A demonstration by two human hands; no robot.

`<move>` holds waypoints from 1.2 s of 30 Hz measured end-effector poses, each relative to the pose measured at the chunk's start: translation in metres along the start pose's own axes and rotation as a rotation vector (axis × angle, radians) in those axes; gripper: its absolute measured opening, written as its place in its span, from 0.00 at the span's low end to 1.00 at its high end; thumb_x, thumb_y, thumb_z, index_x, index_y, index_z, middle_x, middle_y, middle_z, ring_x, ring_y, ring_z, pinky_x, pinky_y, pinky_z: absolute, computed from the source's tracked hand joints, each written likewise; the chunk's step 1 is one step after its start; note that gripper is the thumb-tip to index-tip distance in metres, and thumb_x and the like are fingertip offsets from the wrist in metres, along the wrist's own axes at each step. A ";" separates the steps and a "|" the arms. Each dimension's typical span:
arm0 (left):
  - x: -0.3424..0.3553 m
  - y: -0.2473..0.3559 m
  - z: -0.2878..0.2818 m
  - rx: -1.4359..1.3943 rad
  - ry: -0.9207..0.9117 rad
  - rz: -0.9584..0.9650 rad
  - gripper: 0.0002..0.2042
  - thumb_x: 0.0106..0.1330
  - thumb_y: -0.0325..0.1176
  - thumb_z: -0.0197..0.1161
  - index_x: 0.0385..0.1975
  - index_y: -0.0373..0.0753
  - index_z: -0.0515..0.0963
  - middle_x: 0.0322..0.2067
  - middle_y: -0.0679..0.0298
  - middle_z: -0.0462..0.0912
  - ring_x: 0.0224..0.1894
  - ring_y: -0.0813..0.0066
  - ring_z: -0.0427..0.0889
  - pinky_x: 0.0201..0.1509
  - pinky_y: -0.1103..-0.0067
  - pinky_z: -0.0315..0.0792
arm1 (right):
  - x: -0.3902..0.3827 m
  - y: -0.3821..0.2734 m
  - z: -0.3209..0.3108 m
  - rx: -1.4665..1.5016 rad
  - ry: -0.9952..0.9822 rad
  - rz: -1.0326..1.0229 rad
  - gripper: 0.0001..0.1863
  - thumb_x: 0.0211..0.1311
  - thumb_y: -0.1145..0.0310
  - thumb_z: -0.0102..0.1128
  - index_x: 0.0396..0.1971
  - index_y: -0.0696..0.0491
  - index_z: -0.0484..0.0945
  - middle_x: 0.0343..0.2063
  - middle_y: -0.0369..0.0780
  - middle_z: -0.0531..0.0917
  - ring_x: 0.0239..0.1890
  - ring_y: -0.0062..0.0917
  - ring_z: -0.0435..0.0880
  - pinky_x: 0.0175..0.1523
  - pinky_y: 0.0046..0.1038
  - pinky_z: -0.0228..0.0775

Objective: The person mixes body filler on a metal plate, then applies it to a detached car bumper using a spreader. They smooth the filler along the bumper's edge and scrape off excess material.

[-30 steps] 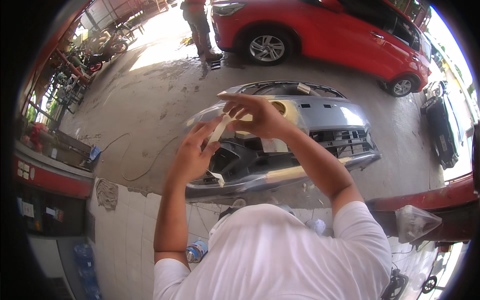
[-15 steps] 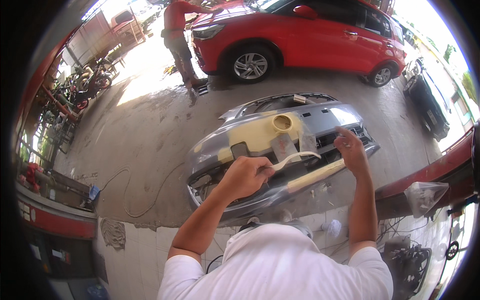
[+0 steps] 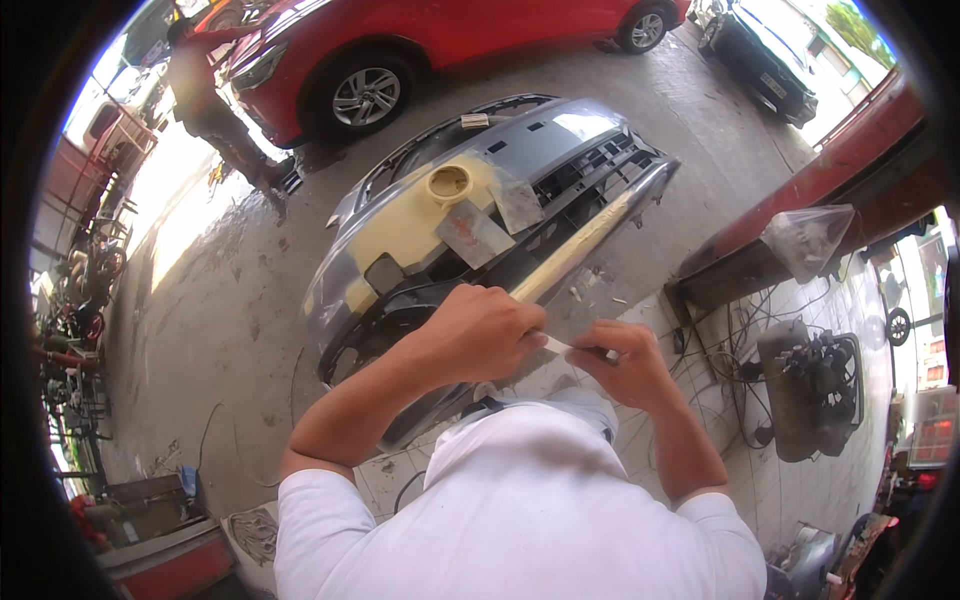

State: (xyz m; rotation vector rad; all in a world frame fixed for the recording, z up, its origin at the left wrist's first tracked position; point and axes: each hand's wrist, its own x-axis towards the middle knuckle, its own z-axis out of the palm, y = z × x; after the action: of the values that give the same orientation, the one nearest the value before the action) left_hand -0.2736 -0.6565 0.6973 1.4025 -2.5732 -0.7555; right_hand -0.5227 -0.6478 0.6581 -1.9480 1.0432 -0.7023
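Observation:
My left hand (image 3: 487, 328) and my right hand (image 3: 622, 362) are close together in front of my chest. Both are closed on a thin, pale cream strip (image 3: 556, 346), of which only a short stretch shows between them. Its exact kind is unclear. Just beyond lies a grey car bumper (image 3: 400, 218) with patches of yellowish filler. On it rest an open cream tub (image 3: 450, 184), two flat metal plates, one stained reddish (image 3: 476, 236) and one plain (image 3: 517, 206), and a small pale block (image 3: 475, 121).
A red car (image 3: 470, 38) stands beyond the bumper, with another person (image 3: 215, 105) bent toward its front. A dark car (image 3: 765, 65) is parked at far right. Nearer on the right are a red beam (image 3: 800, 195), a hanging plastic bag (image 3: 808, 242), a compressor-like machine (image 3: 810, 390) and loose cables.
My right hand has come down and in and now grips the strip, which hung from my left hand alone. The view has swung right, shifting the bumper and cars leftward.

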 end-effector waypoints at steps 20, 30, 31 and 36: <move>-0.041 -0.161 0.149 -0.761 0.701 -1.004 0.29 0.77 0.25 0.56 0.74 0.62 0.71 0.52 0.53 0.86 0.29 0.71 0.90 0.41 0.74 0.81 | -0.051 0.127 -0.051 0.163 0.006 0.027 0.06 0.62 0.76 0.74 0.38 0.60 0.87 0.28 0.41 0.84 0.24 0.26 0.80 0.32 0.28 0.71; -0.028 -0.220 0.216 0.014 0.645 -1.248 0.42 0.64 0.45 0.75 0.78 0.73 0.61 0.61 0.47 0.74 0.61 0.50 0.80 0.66 0.61 0.75 | -0.048 0.129 -0.078 0.143 -0.269 0.208 0.07 0.65 0.71 0.73 0.39 0.58 0.88 0.33 0.43 0.87 0.33 0.32 0.83 0.39 0.32 0.74; -0.022 -0.213 0.202 -0.206 0.648 -1.360 0.48 0.60 0.48 0.77 0.80 0.69 0.55 0.63 0.45 0.73 0.63 0.49 0.79 0.67 0.59 0.74 | -0.052 0.131 -0.080 0.146 -0.250 0.226 0.07 0.65 0.72 0.72 0.40 0.58 0.88 0.32 0.42 0.86 0.33 0.30 0.82 0.39 0.31 0.74; -0.032 -0.182 0.177 -0.243 0.621 -1.738 0.54 0.56 0.55 0.80 0.81 0.46 0.55 0.69 0.43 0.69 0.68 0.52 0.76 0.61 0.60 0.80 | -0.068 0.154 -0.081 0.206 -0.173 0.237 0.11 0.68 0.74 0.68 0.49 0.55 0.86 0.37 0.42 0.86 0.37 0.29 0.83 0.45 0.31 0.75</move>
State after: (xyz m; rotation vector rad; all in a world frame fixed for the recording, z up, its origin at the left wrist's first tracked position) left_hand -0.1762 -0.6465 0.4609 2.8374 -0.3469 -0.4577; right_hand -0.6817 -0.6727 0.5641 -1.6443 1.0299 -0.4799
